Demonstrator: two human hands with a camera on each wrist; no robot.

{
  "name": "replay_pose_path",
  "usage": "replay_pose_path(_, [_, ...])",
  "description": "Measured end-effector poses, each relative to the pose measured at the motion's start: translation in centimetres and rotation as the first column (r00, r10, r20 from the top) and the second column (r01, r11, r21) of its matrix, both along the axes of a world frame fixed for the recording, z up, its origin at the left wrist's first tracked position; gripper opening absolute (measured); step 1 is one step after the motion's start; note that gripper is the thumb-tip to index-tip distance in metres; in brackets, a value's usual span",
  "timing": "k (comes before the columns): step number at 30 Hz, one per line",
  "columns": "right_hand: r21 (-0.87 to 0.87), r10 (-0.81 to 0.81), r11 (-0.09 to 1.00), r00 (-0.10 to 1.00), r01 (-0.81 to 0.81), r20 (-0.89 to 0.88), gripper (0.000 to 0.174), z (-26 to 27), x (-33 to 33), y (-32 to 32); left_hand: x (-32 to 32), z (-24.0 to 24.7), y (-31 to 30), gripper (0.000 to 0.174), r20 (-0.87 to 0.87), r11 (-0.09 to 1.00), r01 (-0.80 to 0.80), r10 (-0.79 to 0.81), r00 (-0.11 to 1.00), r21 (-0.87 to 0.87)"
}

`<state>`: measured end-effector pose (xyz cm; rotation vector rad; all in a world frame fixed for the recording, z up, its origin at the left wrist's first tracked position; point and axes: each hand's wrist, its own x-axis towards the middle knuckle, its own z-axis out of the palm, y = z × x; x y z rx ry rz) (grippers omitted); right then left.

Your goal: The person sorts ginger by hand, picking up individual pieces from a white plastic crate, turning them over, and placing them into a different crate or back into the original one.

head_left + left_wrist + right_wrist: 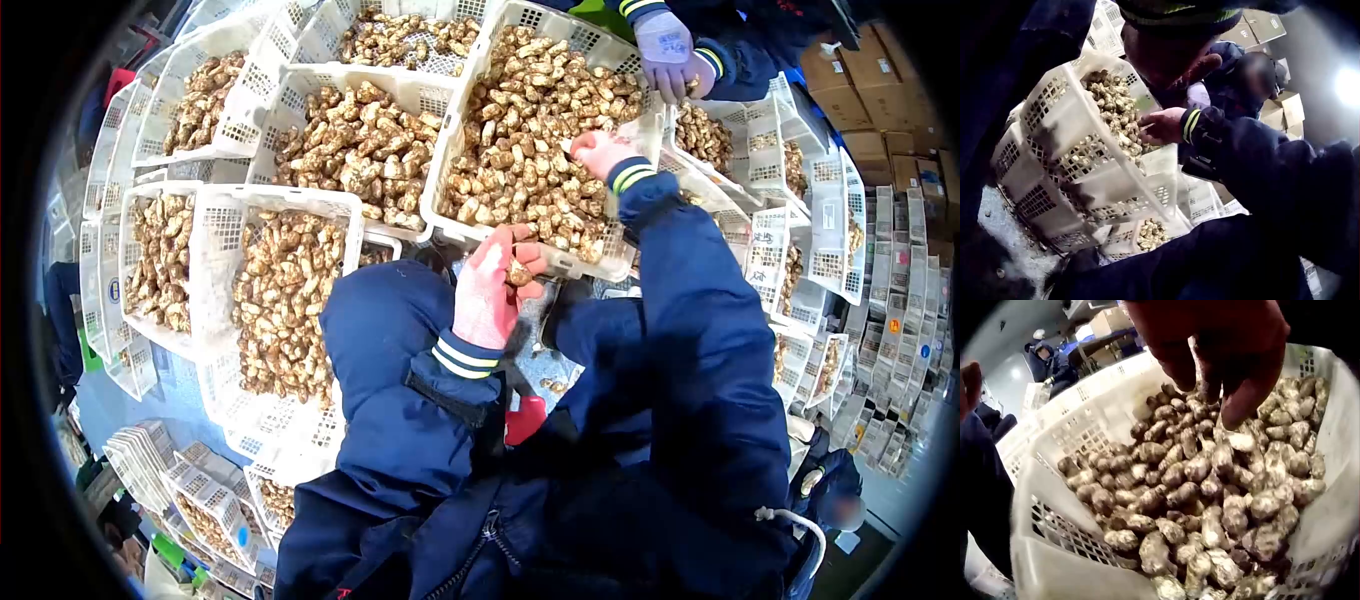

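Brown, knobbly tubers [530, 130] fill a white perforated basket [432, 190] in front of the person. Over its near edge, my left hand [492, 290], pinkish, holds one tuber [518, 273] in curled fingers. My right hand [603, 153] reaches into the basket from the right, fingertips at the pile. In the right wrist view its fingers [1238, 409] point down, spread apart, close above a pale-ended tuber [1241, 441]. The left wrist view has my left hand [1163, 56] dark in the foreground and my right hand [1163, 125] over the tubers.
More tuber-filled baskets [355, 225] stand left and behind; others [770, 240] are at the right. Another person's gloved hands [668, 55] are at the basket's far right corner. Cardboard boxes [865, 90] are stacked at the upper right. Stacked baskets [145, 460] stand at the lower left.
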<state>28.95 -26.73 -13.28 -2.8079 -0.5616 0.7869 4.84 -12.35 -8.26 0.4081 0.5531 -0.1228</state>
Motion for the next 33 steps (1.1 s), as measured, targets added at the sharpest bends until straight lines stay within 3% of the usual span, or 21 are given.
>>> replay_pose_path(1, [-0.153,-0.071,0.987,0.994,0.058,-0.077,0.035,0.0,-0.6,1.1,0.3,-0.4,0.0,0.033,-0.038,0.998,0.025,-0.023,0.999,0.053])
replay_pose_path(3, [-0.293,-0.033,0.952,0.984,0.084,0.175,0.036,-5.5,-1.3,2.2,0.9,-1.2,-0.1,0.034,-0.089,0.998,0.026,-0.020,0.996,0.062])
replay_pose_path(5, [-0.332,-0.109,0.935,0.992,0.124,0.062,0.036,-6.5,-0.5,3.2,1.7,-1.3,-0.1,0.035,-0.118,0.996,0.011,0.000,0.993,0.089])
replay_pose_path(7, [-0.259,-0.082,0.956,0.975,0.136,0.208,0.036,-7.2,-0.4,2.7,2.3,-1.4,0.0,0.035,-0.138,0.994,0.004,0.011,0.990,0.110])
replay_pose_path(10, [-0.050,-0.178,0.983,0.982,0.175,-0.057,0.038,-2.7,-0.2,2.1,2.8,-2.7,-0.1,0.036,-0.101,0.988,0.010,0.006,0.995,0.154])
replay_pose_path(11, [0.107,-0.092,0.987,0.974,0.116,-0.208,0.035,-0.5,-0.6,1.8,3.1,-3.0,0.0,0.037,-0.108,0.987,0.009,0.008,0.994,0.161])
replay_pose_path(13, [0.493,0.227,0.866,0.810,0.086,-0.540,0.034,2.3,-2.1,1.8,3.5,-2.7,-0.2,0.041,-0.114,0.990,-0.045,0.060,0.992,0.131])
replay_pose_path(15, [0.355,0.239,0.934,0.808,-0.040,-0.538,0.033,7.6,-3.4,4.3,3.8,-3.3,-0.3,0.038,-0.111,0.992,-0.097,0.106,0.988,0.078])
replay_pose_path(16, [0.369,0.112,0.912,0.757,0.178,-0.643,0.032,4.4,-2.5,4.3,3.8,-3.2,-0.3,0.038,-0.113,0.992,-0.096,0.104,0.988,0.080])
replay_pose_path(17, [0.359,0.084,0.928,0.877,0.105,-0.473,0.037,0.6,-1.0,4.3,3.8,-3.2,-0.1,0.036,-0.090,0.993,-0.100,0.105,0.990,0.062])
replay_pose_path(18, [0.113,0.046,0.993,0.962,-0.015,-0.269,0.043,0.6,-0.5,5.8,3.9,-3.2,0.1,0.034,-0.066,0.993,-0.106,0.109,0.992,0.046])
replay_pose_path(19, [-0.162,0.067,0.984,0.996,-0.075,-0.052,0.049,0.2,-0.1,7.0,4.1,-3.1,0.2,0.032,-0.088,0.993,-0.106,0.111,0.990,0.054])
replay_pose_path(21, [-0.187,0.171,0.971,0.980,-0.150,0.099,0.050,-6.8,1.1,6.6,4.1,-2.7,0.5,0.030,-0.035,0.996,-0.085,0.086,0.996,0.032])
replay_pose_path(22, [-0.294,0.159,0.948,0.983,-0.126,0.092,0.044,-6.8,0.8,7.4,4.1,-2.2,0.7,0.030,-0.042,0.996,-0.083,0.085,0.996,0.034])
replay_pose_path(24, [-0.247,0.116,0.964,0.992,-0.098,0.057,0.038,-6.5,1.0,7.6,4.6,-1.3,1.0,0.030,0.062,0.965,-0.173,0.188,0.980,-0.196])
replay_pose_path(26, [-0.122,0.036,0.992,0.998,-0.030,0.048,0.039,-3.6,0.7,6.7,4.9,-0.6,1.1,0.031,0.084,0.953,-0.205,0.229,0.970,-0.224])
replay_pose_path(27, [-0.003,-0.091,0.996,0.983,0.092,-0.159,0.043,-1.3,1.1,6.4,5.0,-0.4,1.2,0.032,0.106,0.938,-0.241,0.274,0.956,-0.248])
replay_pose_path(28, [0.247,-0.099,0.954,0.956,0.170,-0.274,0.041,-2.0,1.7,5.0,5.1,-0.3,1.3,0.032,0.111,0.938,-0.243,0.277,0.954,-0.248])
replay_pose_path(29, [0.468,-0.073,0.844,0.919,0.264,-0.387,0.038,-2.7,2.3,3.5,5.0,-0.1,1.4,0.034,0.128,0.912,-0.235,0.291,0.948,-0.336])
replay_pose_path(31, [0.600,0.131,0.451,0.616,0.661,-0.777,0.048,1.4,1.0,1.5,5.0,-0.1,1.5,0.036,0.147,0.879,-0.222,0.308,0.940,-0.423])
replay_pose_path(33, [0.687,0.381,0.215,0.588,0.694,-0.713,0.060,4.6,-0.6,1.3,4.6,-0.5,1.1,0.040,0.087,0.866,-0.252,0.318,0.944,-0.431])
